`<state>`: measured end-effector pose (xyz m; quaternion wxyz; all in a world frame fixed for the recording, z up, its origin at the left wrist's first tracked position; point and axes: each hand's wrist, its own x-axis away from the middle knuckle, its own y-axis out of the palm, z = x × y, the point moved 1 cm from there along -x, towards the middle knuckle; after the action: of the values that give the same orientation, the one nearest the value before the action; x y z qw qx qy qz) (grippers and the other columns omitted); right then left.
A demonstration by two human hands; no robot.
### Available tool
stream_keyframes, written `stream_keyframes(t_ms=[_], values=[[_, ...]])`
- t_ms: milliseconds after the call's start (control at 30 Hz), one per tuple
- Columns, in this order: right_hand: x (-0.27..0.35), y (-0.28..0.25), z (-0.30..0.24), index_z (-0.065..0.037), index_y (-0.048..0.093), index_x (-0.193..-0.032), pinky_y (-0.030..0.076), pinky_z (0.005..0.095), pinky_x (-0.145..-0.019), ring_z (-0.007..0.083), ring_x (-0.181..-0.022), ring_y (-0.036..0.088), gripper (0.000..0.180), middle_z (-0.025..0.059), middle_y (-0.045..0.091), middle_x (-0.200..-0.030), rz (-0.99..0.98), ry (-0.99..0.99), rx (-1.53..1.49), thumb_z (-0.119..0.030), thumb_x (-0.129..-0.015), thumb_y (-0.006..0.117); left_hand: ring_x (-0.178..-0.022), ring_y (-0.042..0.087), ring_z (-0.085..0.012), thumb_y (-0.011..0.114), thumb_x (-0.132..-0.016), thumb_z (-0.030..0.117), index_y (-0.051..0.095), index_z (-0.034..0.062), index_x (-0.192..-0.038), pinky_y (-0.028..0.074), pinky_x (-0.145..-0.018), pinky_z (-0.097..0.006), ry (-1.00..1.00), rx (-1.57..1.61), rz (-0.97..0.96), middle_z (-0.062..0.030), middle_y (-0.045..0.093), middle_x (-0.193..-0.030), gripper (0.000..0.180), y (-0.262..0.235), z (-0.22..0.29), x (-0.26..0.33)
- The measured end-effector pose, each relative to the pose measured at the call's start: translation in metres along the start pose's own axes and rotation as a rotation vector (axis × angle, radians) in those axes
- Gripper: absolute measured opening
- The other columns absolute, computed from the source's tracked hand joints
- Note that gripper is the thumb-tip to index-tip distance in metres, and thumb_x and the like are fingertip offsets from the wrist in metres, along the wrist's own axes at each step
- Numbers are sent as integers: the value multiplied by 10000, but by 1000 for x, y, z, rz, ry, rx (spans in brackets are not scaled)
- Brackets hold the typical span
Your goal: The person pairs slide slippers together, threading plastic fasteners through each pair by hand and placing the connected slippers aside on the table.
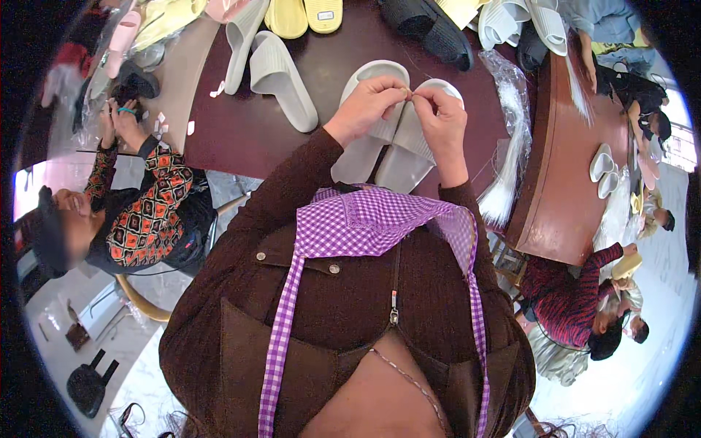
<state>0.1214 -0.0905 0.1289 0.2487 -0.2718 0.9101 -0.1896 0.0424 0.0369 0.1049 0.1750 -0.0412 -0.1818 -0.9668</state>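
Observation:
A pair of light grey slide slippers lies side by side before me on the dark red table: the left slipper [358,159] and the right slipper [407,166]. My left hand [367,108] is over the left slipper, thumb and forefinger pinched together. Its fingertips meet those of my right hand [444,125], also closed in a pinch, above the toe ends of the pair. Whatever sits between the fingertips is too small to make out. To the right lies a bundle of thin white plastic strands [505,179] in clear wrap.
Another grey pair, with a slipper [283,80] nearest me, lies to the left. Yellow slippers [323,14] and black slippers [431,33] line the far side. At left, a person in a patterned sleeve [150,212] works; further people sit around a brown table [566,160] at right.

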Motion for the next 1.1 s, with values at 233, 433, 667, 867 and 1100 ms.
stream_keyframes(t_ms=[233, 433, 667, 867, 1100], values=[[3, 0, 2, -30, 660, -803, 434, 256, -576, 118, -610, 553, 79, 56, 611, -662, -61, -42, 62, -95, -764, 638, -583, 450, -39, 562, -842, 158, 636, 54, -866, 356, -530, -188, -68, -80, -72, 53, 527, -686, 130, -8, -5, 0], [-4, 6, 32, -22, 663, -804, 471, 314, -637, 244, -672, 620, 94, 125, 645, -740, 45, -129, 105, -78, -754, 605, -597, 504, -76, 581, -820, 156, 618, 27, -926, 414, -572, -204, 20, -270, -25, -6, 568, -792, 171, -7, -27, -11], [31, 1, 82, 11, 632, -818, 468, 320, -597, 208, -610, 583, 155, 115, 626, -696, -179, 198, 60, -132, -814, 572, -970, 530, -256, 585, -769, 67, 529, -23, -1082, 462, -796, -332, 537, -799, 570, -160, 509, -1107, 331, -64, -30, 19], [74, 42, 113, 45, 599, -872, 431, 287, -538, 163, -618, 569, 304, 87, 614, -709, -461, 451, 38, -248, -794, 615, -1014, 487, -334, 624, -741, 97, 522, 0, -1073, 419, -863, -374, 382, -993, 1050, -189, 491, -1107, 361, -189, -39, 66], [58, 78, 100, 81, 526, -823, 448, 418, -647, 368, -692, 582, 408, 240, 604, -778, -226, 320, 439, -301, -738, 642, -1079, 432, -387, 723, -649, 224, 371, 50, -1245, 381, -884, -465, 272, -1580, 1179, -214, 456, -1163, 714, -213, -12, 45]])
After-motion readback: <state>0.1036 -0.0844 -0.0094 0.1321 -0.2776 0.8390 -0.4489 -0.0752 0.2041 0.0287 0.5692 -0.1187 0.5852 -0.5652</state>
